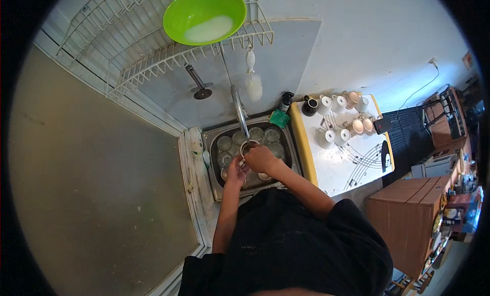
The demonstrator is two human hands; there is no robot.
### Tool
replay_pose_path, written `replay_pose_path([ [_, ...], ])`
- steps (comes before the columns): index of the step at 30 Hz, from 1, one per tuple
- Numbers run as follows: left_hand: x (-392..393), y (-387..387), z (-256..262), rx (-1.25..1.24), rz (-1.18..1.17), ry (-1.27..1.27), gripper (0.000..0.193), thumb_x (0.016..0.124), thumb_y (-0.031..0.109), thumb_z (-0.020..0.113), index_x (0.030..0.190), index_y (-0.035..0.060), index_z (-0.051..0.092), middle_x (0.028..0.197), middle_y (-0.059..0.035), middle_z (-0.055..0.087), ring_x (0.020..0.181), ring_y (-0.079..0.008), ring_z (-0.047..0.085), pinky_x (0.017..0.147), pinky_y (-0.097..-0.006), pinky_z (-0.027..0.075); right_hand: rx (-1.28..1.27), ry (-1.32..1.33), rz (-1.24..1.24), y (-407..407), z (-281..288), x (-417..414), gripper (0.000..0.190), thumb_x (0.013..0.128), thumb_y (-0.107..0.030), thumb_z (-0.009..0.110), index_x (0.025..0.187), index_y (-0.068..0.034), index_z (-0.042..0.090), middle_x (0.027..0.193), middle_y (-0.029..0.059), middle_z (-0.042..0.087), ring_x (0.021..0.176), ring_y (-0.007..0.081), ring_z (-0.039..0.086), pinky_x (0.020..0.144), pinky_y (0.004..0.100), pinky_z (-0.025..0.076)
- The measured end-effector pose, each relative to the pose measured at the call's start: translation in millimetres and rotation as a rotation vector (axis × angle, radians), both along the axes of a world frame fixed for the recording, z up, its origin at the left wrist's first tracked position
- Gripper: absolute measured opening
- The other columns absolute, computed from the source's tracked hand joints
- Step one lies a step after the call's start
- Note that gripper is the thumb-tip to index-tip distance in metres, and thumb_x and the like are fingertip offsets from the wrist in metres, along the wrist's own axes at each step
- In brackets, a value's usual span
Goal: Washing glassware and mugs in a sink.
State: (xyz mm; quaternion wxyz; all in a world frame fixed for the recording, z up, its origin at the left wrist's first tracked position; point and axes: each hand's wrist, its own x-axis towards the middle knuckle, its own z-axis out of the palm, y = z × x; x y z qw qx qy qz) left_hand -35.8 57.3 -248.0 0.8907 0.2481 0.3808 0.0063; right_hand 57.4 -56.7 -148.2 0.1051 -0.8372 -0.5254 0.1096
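Observation:
Under the metal faucet (239,111), a pale cup (245,146) is held over the sink (213,185). My left hand (236,172) grips the cup from its lower left side. My right hand (260,158) reaches to the cup's mouth, its fingers partly inside; whether they hold anything there is hidden. Several clear drinking glasses (272,135) stand in the basin around the cup. Nearer to me, a light-coloured cup (264,176) shows partly beneath my right wrist.
A green sponge (280,118) and a dark pump bottle (286,101) sit at the sink's far right corner. Several mugs (327,137) stand on the white table (329,173) to the right. Above, a wire rack (153,62) holds a green bowl (204,14); a white brush (252,79) hangs below it.

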Motion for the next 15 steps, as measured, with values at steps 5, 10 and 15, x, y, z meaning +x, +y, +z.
replay_pose_path([
  [5,-1,3,-6,0.044,-0.033,-0.028,0.029,0.086,0.037,0.058,0.104,0.0146,0.059,0.107,-0.0023,0.056,0.092,-0.022,0.056,0.083,-0.0389,0.047,0.077,-0.07,0.073,1,-13,2,0.012,0.069,-0.014,0.063,0.074,-0.004,0.067,0.078,0.0159,0.066,0.078,0.0318,0.065,0.073,0.04,0.052],
  [10,6,-8,8,0.01,-0.016,0.014,0.03,0.087,0.037,0.056,0.106,0.0136,0.059,0.099,-0.0046,0.06,0.092,-0.0214,0.059,0.082,-0.0405,0.048,0.083,0.001,-0.04,-1,-17,6,0.016,0.068,-0.02,0.065,0.073,-0.004,0.066,0.075,0.0161,0.066,0.075,0.0317,0.065,0.072,0.0405,0.052],
  [15,-2,1,7,0.039,-0.027,0.061,0.033,0.087,0.04,0.057,0.105,0.0125,0.059,0.088,-0.0054,0.063,0.079,-0.0213,0.061,0.068,-0.0384,0.052,0.235,0.095,-0.099,3,-13,8,0.025,0.069,-0.026,0.068,0.068,-0.002,0.062,0.068,0.0182,0.064,0.068,0.0343,0.065,0.063,0.0431,0.052],
])
